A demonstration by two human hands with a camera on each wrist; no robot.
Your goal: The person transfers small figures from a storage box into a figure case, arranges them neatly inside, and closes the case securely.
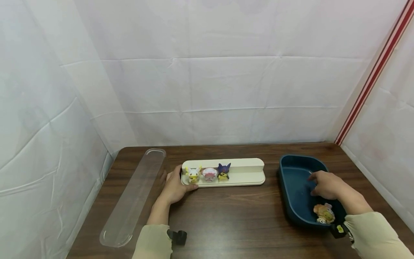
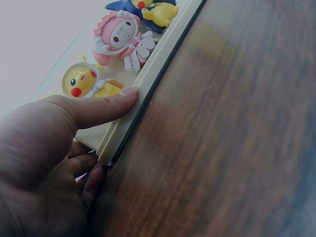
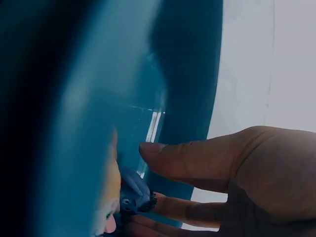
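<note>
A cream tray lies on the brown table with three small figurines at its left end: a yellow one, a pink one and a dark blue-and-yellow one. My left hand grips the tray's left end, thumb on the rim, fingers curled under. My right hand reaches into a dark blue bin. There its fingers and thumb close round a small blue figurine.
An orange-and-yellow figurine lies in the bin's near end. A long clear plastic lid rests along the table's left side. White sheeting walls the table on three sides. Bare wood lies between tray and bin.
</note>
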